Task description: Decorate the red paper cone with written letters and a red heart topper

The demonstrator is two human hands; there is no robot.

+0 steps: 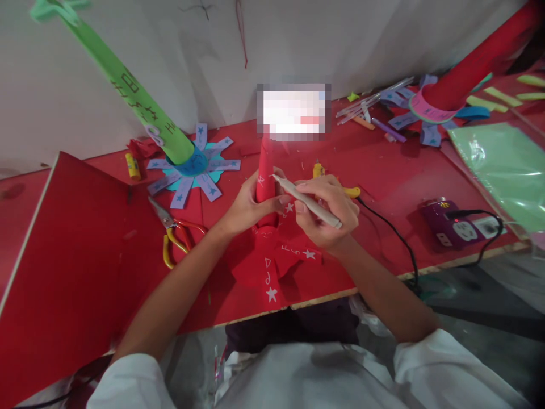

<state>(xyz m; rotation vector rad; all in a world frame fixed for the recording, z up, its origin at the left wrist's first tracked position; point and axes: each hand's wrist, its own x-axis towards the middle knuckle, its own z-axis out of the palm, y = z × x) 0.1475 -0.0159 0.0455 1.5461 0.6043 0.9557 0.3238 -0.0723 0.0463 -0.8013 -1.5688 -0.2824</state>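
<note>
My left hand [258, 201] is wrapped round a red paper tube [265, 184] that stands upright and narrows toward its top. My right hand [327, 210] grips a whitish marker pen [313, 205], its tip at or very near the tube's side, where small white marks show. Red paper strips [272, 278] spread out from the tube's foot, bearing white letters and stars. Just behind my right hand lies a yellow glue gun [318, 170], partly hidden by the fingers. Scissors [172, 227] with red and yellow handles rest left of my left forearm.
A green paper tube [140, 96] with purple strips stands at left, near a yellow glue stick [132, 166]. A red board [76, 255] juts up at far left. At right are a purple power socket [451, 224] with a black cord, green sheets [506, 165] and another red tube [472, 62].
</note>
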